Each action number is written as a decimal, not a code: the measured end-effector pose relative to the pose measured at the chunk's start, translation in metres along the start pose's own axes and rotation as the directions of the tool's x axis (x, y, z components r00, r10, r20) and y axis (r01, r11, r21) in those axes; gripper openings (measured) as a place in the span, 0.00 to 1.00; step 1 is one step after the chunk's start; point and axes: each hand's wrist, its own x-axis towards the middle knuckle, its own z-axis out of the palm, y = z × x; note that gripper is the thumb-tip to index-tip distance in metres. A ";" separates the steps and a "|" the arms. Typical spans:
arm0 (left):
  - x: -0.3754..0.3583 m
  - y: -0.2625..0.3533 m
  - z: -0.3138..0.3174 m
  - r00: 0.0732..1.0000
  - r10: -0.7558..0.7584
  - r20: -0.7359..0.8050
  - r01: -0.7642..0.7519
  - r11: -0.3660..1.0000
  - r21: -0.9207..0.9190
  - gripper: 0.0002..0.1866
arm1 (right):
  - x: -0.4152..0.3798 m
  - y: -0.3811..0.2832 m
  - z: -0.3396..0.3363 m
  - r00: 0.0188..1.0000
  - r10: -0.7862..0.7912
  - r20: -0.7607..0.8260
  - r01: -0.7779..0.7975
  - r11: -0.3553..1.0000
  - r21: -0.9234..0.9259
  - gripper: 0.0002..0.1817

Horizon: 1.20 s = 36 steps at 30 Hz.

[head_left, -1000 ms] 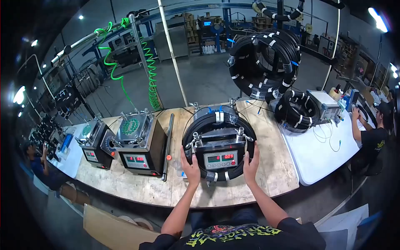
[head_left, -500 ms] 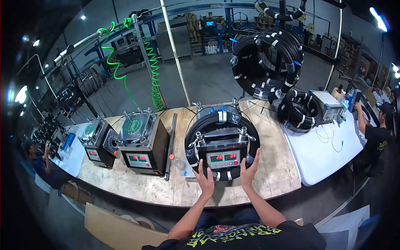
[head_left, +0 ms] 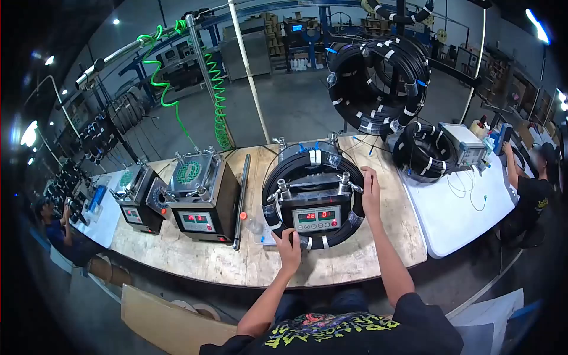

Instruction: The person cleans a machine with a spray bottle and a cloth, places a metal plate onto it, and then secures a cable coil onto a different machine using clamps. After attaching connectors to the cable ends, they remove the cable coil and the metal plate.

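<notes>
workshop with grey floor (head_left: 290,109) and scattered lamps; in front, pale wooden tabletop (head_left: 195,258). standing on it, centrally: machine (head_left: 313,201), with black cable coil (head_left: 343,238) tilted around its front, leaving the display (head_left: 316,218) readable through the ring. along the coil, white bands (head_left: 315,157) and clear wrap (head_left: 334,161), presumably to keep the turns together. at its lower left edge, left hand (head_left: 289,249); at its right side, higher up, right hand (head_left: 371,192), both touching, probably spread like this to balance the ring. cannot tell whether either grip is closed around the cable or merely resting against it. on the display, red digits: "28" at left, blurred at right; small lettering above not readable. further left, metal bar (head_left: 242,195), then two similar machines (head_left: 216,195), red readouts lit but illegible. to the right, on a white tabletop (head_left: 455,222), smaller coil (head_left: 423,151) beside boxy instrument (head_left: 464,145); above, hanging coils (head_left: 378,118), perhaps hung to save space. on the wearer's dark shirt (head_left: 331,331), yellow-green print, unreadable.
</notes>
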 end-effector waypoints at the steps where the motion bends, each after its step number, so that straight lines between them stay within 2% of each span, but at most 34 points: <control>1: 0.002 0.010 -0.002 1.000 -0.006 0.001 0.006 1.000 -0.006 0.12 | 0.010 -0.001 0.003 0.998 -0.055 0.029 0.054 0.998 0.025 0.24; 2: 0.002 0.021 -0.005 1.000 -0.013 0.002 0.013 1.000 -0.012 0.12 | 0.014 -0.002 0.007 0.998 -0.002 0.064 -0.002 0.999 0.048 0.28; 5: 0.000 0.013 -0.004 0.999 0.038 -0.015 -0.037 0.997 0.064 0.14 | 0.012 0.011 0.005 0.982 0.164 0.093 -0.160 0.986 -0.046 0.30; 6: 0.004 0.018 -0.004 0.997 0.068 -0.024 -0.065 0.993 0.103 0.15 | 0.012 0.012 0.006 0.986 0.147 0.081 -0.143 0.988 -0.054 0.31; 9: 0.008 0.039 -0.008 0.997 0.069 -0.040 -0.067 0.997 0.047 0.22 | 0.010 0.019 0.009 0.993 0.108 0.043 -0.102 0.987 -0.122 0.33; 10: 0.008 0.039 -0.010 0.997 0.066 -0.040 -0.062 0.994 0.095 0.28 | 0.010 0.022 0.009 0.995 0.097 0.029 -0.090 0.982 -0.167 0.33; 11: 0.010 0.036 -0.012 0.997 0.044 -0.070 -0.042 0.999 0.030 0.28 | 0.009 0.026 0.009 0.996 0.086 0.016 -0.080 0.974 -0.213 0.33; 13: 0.021 0.027 -0.018 0.992 -0.003 -0.128 -0.010 0.995 -0.102 0.29 | 0.008 0.006 0.007 0.995 0.085 0.042 -0.081 0.992 -0.101 0.33; 14: 0.028 0.024 -0.024 0.995 0.014 -0.101 -0.021 0.997 -0.068 0.29 | 0.008 -0.001 0.007 0.995 0.084 0.056 -0.082 0.996 -0.044 0.33; 17: 0.053 0.014 -0.026 0.981 -0.033 -0.193 -0.022 0.961 -0.277 0.29 | 0.010 0.001 0.006 0.989 0.125 0.078 -0.122 0.992 -0.045 0.33; 18: 0.065 0.026 -0.027 0.965 -0.033 -0.258 -0.043 0.958 -0.284 0.28 | 0.010 0.002 0.006 0.988 0.133 0.084 -0.130 0.991 -0.037 0.32; 21: 0.104 0.023 -0.042 0.985 -0.127 -0.114 0.097 0.966 -0.241 0.28 | 0.009 0.006 0.005 0.984 0.150 0.097 -0.148 0.989 -0.023 0.31; 22: 0.117 0.029 -0.038 0.975 -0.116 -0.189 0.073 0.973 -0.218 0.29 | 0.009 0.007 0.004 0.984 0.148 0.102 -0.147 0.989 -0.024 0.31; 25: 0.152 0.049 -0.052 0.976 -0.212 0.043 0.214 0.922 -0.322 0.30 | 0.009 0.010 0.005 0.983 0.142 0.119 -0.145 0.989 0.016 0.31; 26: 0.157 0.054 -0.049 0.990 -0.144 -0.006 0.136 0.947 -0.290 0.32 | 0.009 0.011 0.005 0.983 0.138 0.124 -0.143 0.989 0.036 0.31; 29: 0.164 0.018 -0.044 0.982 -0.186 0.039 0.190 0.967 -0.172 0.33 | 0.010 0.009 0.005 0.983 0.151 0.103 -0.152 0.988 -0.003 0.32; 32: 0.163 0.016 -0.034 0.980 -0.173 -0.093 0.155 0.971 -0.180 0.35 | 0.013 0.014 0.006 0.989 0.104 0.105 -0.105 0.994 0.007 0.33; 36: 0.159 0.057 -0.046 0.973 -0.231 -0.011 0.223 0.952 -0.209 0.34 | 0.020 0.032 0.004 0.976 0.146 0.163 -0.154 0.987 0.040 0.33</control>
